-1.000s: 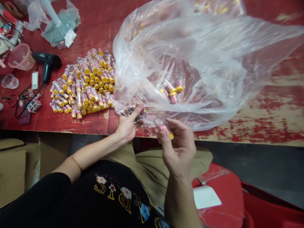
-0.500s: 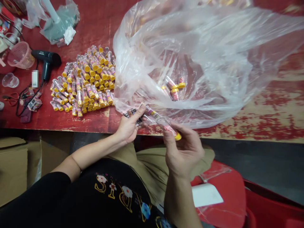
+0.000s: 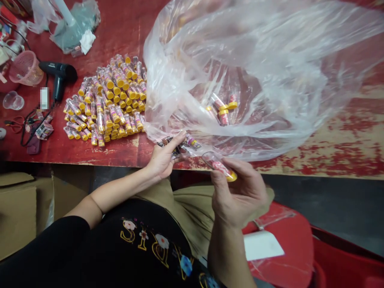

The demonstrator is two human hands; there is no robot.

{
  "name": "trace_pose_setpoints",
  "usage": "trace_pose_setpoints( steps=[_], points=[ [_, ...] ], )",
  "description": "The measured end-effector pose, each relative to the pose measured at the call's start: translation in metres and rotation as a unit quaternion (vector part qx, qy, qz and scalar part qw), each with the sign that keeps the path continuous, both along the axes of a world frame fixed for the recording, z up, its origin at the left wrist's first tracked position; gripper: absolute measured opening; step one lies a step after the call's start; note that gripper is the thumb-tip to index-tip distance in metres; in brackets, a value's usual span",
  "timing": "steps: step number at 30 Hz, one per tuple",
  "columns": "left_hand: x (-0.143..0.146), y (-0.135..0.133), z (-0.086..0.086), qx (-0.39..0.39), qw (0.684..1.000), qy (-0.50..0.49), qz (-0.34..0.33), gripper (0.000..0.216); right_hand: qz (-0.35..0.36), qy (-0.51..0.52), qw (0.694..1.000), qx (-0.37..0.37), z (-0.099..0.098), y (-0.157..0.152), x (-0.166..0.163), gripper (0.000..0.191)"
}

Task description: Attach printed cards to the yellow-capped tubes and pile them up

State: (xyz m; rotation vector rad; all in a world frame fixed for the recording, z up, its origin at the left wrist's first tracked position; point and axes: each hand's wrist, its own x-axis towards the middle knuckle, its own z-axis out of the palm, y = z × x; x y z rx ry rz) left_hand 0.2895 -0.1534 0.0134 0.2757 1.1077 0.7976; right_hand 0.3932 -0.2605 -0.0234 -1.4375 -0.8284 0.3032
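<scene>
**A:** What do the hands hold?

**B:** The right hand (image 3: 240, 192) pinches a small tube (image 3: 220, 166) between thumb and fingertips, its yellow cap on the outer side of the thumb. The left hand (image 3: 163, 158) presses some printed labels (image 3: 168, 142) between thumb and forefinger; the other fingers are curled under.

**A:** And around them?

**B:** Just beyond the fingertips of both hands lies the edge of a plastic bag (image 3: 255, 60) on the table (image 3: 126, 28); a few loose tubes (image 3: 223, 110) show inside it, farther from the fingers. To the outer side of the left fingers, apart from them, lies a big pile (image 3: 111, 100) of the same tubes.

**A:** How far is the work?

**B:** Well advanced, I judge; the pile is large and few tubes show in the bag, though its folds may hide more. Whether the pinched tube has its label, I cannot tell.
</scene>
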Motion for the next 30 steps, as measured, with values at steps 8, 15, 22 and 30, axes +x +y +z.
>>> trace_pose_setpoints(
  steps=[8,15,22,30],
  points=[
    [-0.002,-0.001,0.002,-0.004,0.999,0.001,-0.04,0.023,0.014,-0.101,0.995,-0.023,-0.008,0.001,0.005,0.024],
    [-0.001,-0.01,0.001,0.051,0.994,-0.029,-0.094,0.05,0.038,-0.146,0.987,-0.051,-0.005,-0.009,0.003,0.042],
    [-0.007,-0.012,-0.002,0.14,0.977,-0.002,-0.16,0.058,0.089,-0.089,0.992,-0.017,0.0,-0.011,0.001,0.049],
    [-0.014,-0.018,0.0,0.154,0.969,-0.002,-0.194,0.053,-0.018,-0.102,0.995,-0.015,0.006,0.002,-0.011,0.027]
  ],
)
